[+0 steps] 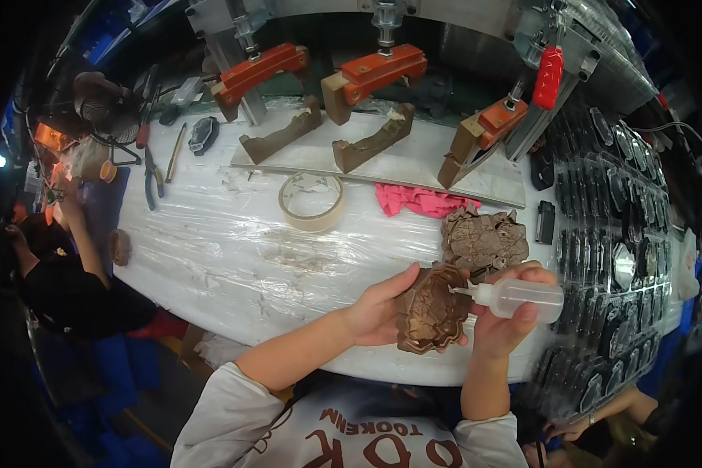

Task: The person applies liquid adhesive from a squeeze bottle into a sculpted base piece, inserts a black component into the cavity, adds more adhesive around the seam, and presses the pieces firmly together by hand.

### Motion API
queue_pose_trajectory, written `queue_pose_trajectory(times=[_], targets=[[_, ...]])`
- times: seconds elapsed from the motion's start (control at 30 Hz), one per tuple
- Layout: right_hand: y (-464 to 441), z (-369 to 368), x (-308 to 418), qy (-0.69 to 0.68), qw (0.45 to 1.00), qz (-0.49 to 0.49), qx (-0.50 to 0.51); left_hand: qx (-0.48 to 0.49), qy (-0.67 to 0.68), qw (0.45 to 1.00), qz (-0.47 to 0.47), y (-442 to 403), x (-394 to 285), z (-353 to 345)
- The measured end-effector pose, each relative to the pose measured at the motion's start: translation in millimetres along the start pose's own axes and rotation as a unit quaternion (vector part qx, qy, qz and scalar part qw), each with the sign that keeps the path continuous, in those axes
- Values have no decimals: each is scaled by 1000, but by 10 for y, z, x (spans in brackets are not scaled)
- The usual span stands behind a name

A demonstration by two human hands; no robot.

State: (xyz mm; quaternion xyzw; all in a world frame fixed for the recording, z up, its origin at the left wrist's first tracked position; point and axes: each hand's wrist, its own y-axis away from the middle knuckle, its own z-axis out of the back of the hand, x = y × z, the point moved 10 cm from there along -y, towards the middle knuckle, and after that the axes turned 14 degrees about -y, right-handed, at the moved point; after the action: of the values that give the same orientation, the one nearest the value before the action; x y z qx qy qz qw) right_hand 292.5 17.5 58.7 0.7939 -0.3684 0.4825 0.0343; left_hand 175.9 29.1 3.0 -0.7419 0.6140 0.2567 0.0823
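My left hand [378, 310] is closed around the edge of a brown, rough-textured moulded piece [429, 310], held up above the front of the table. In my right hand [505, 327] is a translucent squeeze bottle [532, 299], lying on its side with its narrow nozzle pointing left. The nozzle tip is at the right rim of the brown piece; whether it touches, and whether anything flows out, I cannot tell. Just beyond my hands lies another brown textured piece [485, 240], partly hidden behind the bottle and my fingers.
Masking tape [312, 204] and a pink cloth [421, 201] lie mid-table. Behind stand orange clamps [386, 72] over brown blocks [374, 139]. Pliers [152, 178] lie at left. Stacked clear trays [600, 257] of dark parts fill the right. Other people's arms [82, 234] show at left and lower right.
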Motion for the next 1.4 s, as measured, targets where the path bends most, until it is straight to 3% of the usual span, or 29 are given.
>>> queue_pose_trajectory(times=[0.1, 0.17, 0.27, 0.47, 0.6, 0.7, 0.83, 1.13, 1.4], targets=[[6, -11, 3, -12, 1000, 19, -9, 39, -22, 999, 2, -17, 53, 48], [14, -16, 26, -18, 999, 37, -13, 134, 86, 987, 31, 2, 98, -47], [45, -53, 19, 2, 999, 34, 5, 53, 54, 996, 55, -13, 134, 48], [111, -194, 20, 74, 994, 44, 71, 25, 130, 986, 97, 21, 151, -40], [131, -287, -14, 55, 991, 35, 116, 64, 88, 990, 90, 9, 207, -17], [140, -301, -34, 51, 991, 23, 125, 35, 63, 991, 111, 19, 256, 49], [146, -335, -51, 43, 988, 19, 150, 71, 92, 985, 126, 30, 284, 6], [152, -318, -79, 56, 984, 26, 164, 21, 72, 988, 132, 11, 318, 96], [150, -272, -65, 49, 984, 52, 163, 126, 201, 962, 136, 14, 292, -69]])
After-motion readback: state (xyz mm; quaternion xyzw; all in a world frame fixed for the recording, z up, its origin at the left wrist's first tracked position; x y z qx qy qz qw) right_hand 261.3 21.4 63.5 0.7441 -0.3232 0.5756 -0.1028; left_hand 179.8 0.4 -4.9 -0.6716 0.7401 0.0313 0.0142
